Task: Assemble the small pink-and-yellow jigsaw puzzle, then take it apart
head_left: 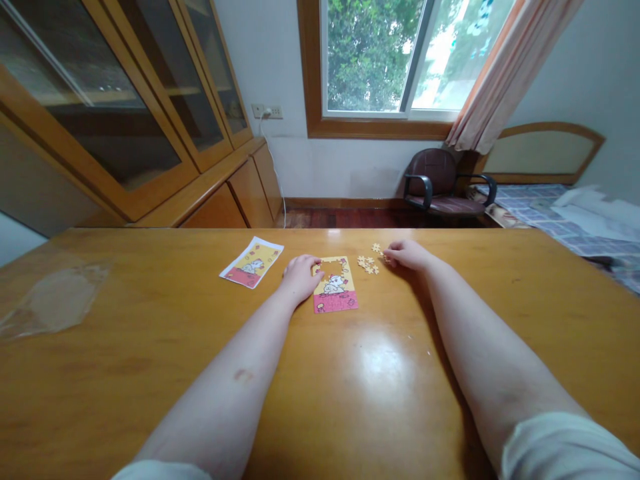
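A jigsaw puzzle (335,302) with a white cartoon animal on yellow and pink lies on the table, a gap showing in its upper part. My left hand (300,277) rests at its left edge, thumb and forefinger apart and touching it. To the right of the puzzle is a small pile of loose puzzle pieces (369,265), plain side up. Beside them, my right hand (406,255) has its fingertips closed at a puzzle piece (385,257), partly hidden by the fingers. A picture card (253,262) with the same design lies left of my left hand.
The wooden table (380,400) spans the foreground. A clear plastic bag (57,297) lies at its left. Beyond stand a glass-door cabinet (200,167), an armchair (440,183) and a bed (545,207). A white cord (273,157) hangs from the wall socket.
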The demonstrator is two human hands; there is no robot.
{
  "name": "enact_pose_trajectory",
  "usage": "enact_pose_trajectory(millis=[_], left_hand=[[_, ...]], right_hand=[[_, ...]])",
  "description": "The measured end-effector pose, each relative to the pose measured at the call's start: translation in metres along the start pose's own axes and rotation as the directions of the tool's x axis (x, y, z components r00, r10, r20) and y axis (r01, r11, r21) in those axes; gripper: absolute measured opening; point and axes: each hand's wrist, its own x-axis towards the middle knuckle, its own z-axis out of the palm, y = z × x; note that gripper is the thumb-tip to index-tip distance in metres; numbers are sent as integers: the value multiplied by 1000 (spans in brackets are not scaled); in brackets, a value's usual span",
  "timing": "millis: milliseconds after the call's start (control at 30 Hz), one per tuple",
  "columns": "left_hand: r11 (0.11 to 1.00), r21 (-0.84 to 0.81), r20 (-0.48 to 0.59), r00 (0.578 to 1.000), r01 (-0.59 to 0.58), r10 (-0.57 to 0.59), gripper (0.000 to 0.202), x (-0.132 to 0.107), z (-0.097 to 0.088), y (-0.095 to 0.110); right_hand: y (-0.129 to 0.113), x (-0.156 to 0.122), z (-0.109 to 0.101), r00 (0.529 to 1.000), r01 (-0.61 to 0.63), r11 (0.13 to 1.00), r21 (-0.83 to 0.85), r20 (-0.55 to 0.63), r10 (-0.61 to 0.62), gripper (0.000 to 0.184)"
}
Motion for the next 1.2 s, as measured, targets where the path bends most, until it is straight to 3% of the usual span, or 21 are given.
enact_pose_trajectory(millis=[200,400,533,600,700,800,867,1200], left_hand=[[1000,-5,-9,1000,-1,1,33,0,1,0],[1000,-9,-21,1000,-12,12,32,2,3,-2],[1000,-15,-16,1000,-4,4,32,2,3,-2],[1000,-14,-13,1000,-1,1,33,1,2,-2],[1000,-15,-13,1000,-3,3,33,1,2,-2],[1000,-14,-17,1000,-3,3,34,1,2,-2],[1000,-9,-11,1000,-4,4,34,1,2,-2],[1000,-18,-8,1000,-1,1,33,1,1,-1]], right_hand=[[-5,1,15,989,92,994,57,-120,-84,31],[6,3,19,973,29,934,357,-224,56,36],[2,5,26,919,-57,975,216,-371,136,38],[-5,6,33,878,-23,1000,4,-479,22,43],[-17,8,40,918,134,940,-312,-318,-236,51],[-23,10,43,968,162,889,-428,-105,-227,52],[-23,10,43,976,165,883,-440,-57,-210,51],[-11,-1,34,893,257,927,-272,-299,-335,28]])
